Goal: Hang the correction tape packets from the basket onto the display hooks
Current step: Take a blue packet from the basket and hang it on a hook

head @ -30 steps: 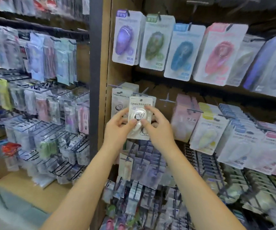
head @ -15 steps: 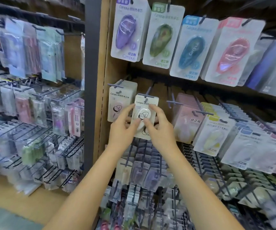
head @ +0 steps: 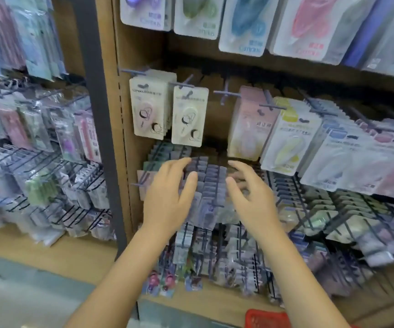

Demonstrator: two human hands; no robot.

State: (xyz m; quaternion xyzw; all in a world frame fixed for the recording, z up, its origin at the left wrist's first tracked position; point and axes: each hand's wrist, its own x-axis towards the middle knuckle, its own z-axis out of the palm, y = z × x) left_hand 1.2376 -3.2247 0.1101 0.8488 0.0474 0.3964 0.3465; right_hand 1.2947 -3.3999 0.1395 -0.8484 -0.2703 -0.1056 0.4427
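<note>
Both hands (head: 211, 195) lowered — packet (head: 189, 117) hung

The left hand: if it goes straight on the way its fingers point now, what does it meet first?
Probably the row of small purple packets on the hooks just beyond the left hand. The cream packet hangs higher. Depth is hard to judge.

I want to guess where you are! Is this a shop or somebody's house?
Most likely a stationery shop. Rows of display hooks hold many identical correction tape packets, more packaged goods fill the neighbouring wire racks, and a red basket sits on the floor below.
</note>
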